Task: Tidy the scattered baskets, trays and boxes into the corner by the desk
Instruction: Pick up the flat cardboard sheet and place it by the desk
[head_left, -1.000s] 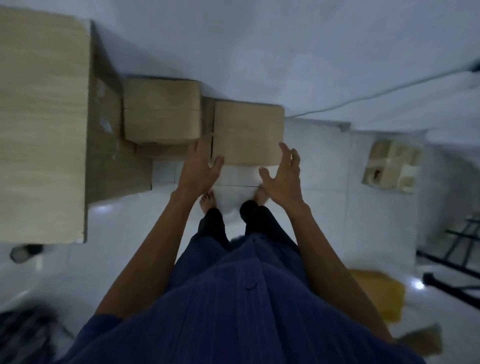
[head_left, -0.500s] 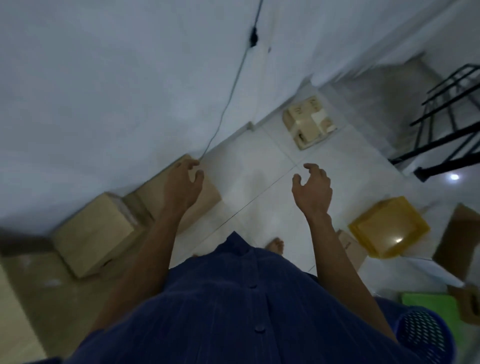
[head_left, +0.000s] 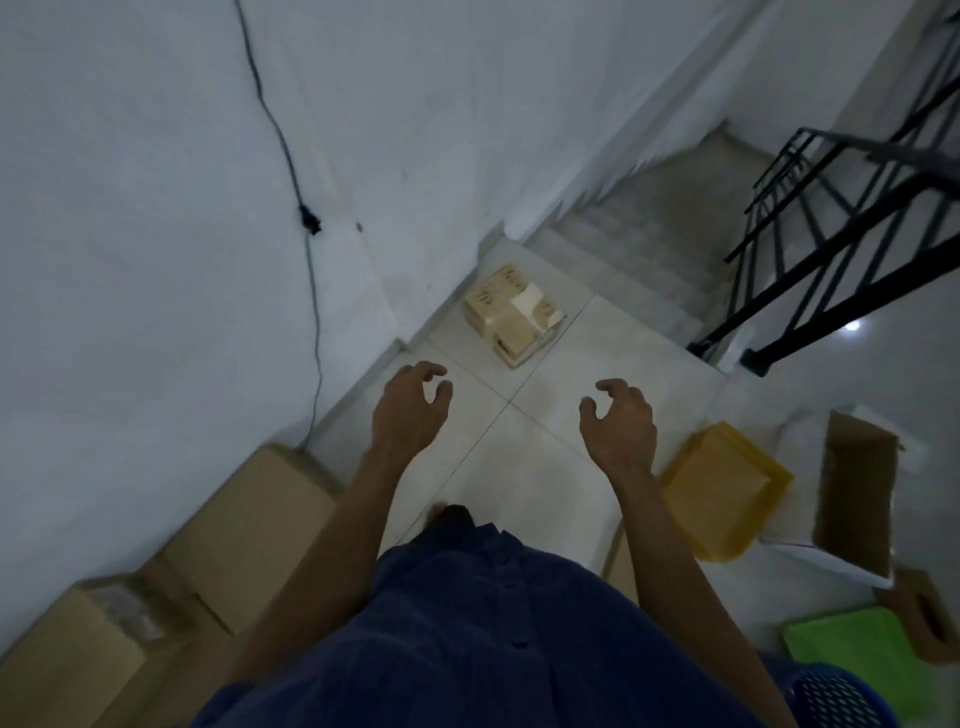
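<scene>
My left hand (head_left: 410, 410) and my right hand (head_left: 621, 423) hang in front of me over the white floor tiles, fingers loosely curled, holding nothing. A small taped cardboard box (head_left: 511, 314) lies on the floor ahead, near the wall. To my right sit a yellow tray (head_left: 724, 496), an open brown box (head_left: 852, 499), a green tray (head_left: 862, 644) and a blue basket (head_left: 836, 699). Two closed cardboard boxes (head_left: 249, 525) (head_left: 67, 654) stand along the wall at my lower left.
A staircase (head_left: 649, 244) drops away beyond the small box, with a black metal railing (head_left: 841, 228) on its right. A black cable (head_left: 306, 228) runs down the white wall to the floor. Another brown box (head_left: 924, 618) lies by the green tray.
Both hands have come off the cardboard box by the desk. The view has swung right, away from the desk corner, toward the stairs and the scattered trays.
</scene>
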